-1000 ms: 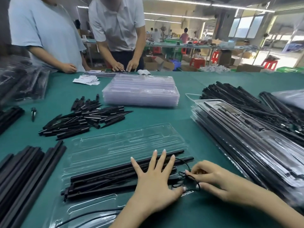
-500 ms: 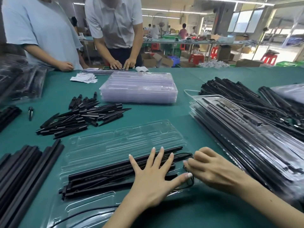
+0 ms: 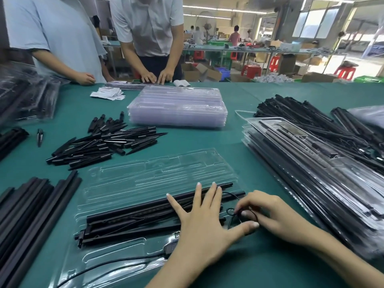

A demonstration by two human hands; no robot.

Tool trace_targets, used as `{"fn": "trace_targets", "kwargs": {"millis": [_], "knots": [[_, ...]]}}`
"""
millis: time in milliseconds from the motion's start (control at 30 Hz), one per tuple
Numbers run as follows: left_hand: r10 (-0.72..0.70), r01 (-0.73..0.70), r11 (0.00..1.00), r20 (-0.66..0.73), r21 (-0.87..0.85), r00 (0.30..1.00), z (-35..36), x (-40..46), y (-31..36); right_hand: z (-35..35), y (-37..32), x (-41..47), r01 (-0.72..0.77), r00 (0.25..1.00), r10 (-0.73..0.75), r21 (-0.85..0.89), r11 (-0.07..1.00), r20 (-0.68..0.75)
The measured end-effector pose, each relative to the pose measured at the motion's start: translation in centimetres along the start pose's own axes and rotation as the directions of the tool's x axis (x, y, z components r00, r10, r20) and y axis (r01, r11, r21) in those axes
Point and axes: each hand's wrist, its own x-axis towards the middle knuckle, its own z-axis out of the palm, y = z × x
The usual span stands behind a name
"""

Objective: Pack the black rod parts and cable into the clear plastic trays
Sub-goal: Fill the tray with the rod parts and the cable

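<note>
An open clear plastic tray (image 3: 158, 175) lies on the green table in front of me. Long black rods (image 3: 133, 219) sit in its near half. My left hand (image 3: 203, 223) presses flat on their right part, fingers spread. My right hand (image 3: 268, 215) pinches a thin black cable loop (image 3: 235, 215) at the tray's right end, beside the rod ends. More cable (image 3: 116, 265) runs through the tray's nearest section.
Short black spike parts (image 3: 104, 142) lie heaped at left centre. Long black rods (image 3: 31, 215) lie at the left. A stack of clear trays (image 3: 178, 107) stands behind, packed trays (image 3: 311, 167) and loose rods (image 3: 301, 115) at the right. Two people (image 3: 145, 28) work across the table.
My right hand has opened its fingers from a closed cover over the tray's end and now pinches the cable loop, which shows again. My left hand stays pressed on the rods.
</note>
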Motion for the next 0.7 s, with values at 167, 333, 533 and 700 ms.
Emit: {"fn": "trace_targets", "kwargs": {"millis": [167, 333, 533, 700], "knots": [[0.094, -0.094, 0.994, 0.008, 0.055, 0.996, 0.1, 0.2, 0.3, -0.2, -0.3, 0.7, -0.053, 0.994, 0.050, 0.029, 0.998, 0.094], [0.178, -0.172, 0.971, -0.024, 0.167, 0.984, 0.4, 0.0, 0.5, -0.7, -1.0, -0.2, -0.213, 0.968, 0.175, 0.223, 0.951, 0.178], [0.200, -0.198, 0.941, 0.021, 0.276, 0.980, 0.0, -0.2, 0.7, -1.8, -1.4, -0.5, -0.096, 0.995, 0.096, 0.108, 0.990, 0.006], [0.203, -0.210, 0.943, 0.053, 0.260, 0.978, 0.2, -0.8, 1.0, -1.3, -1.2, -0.7, -0.071, 0.997, 0.069, 0.111, 0.991, 0.018]]}}
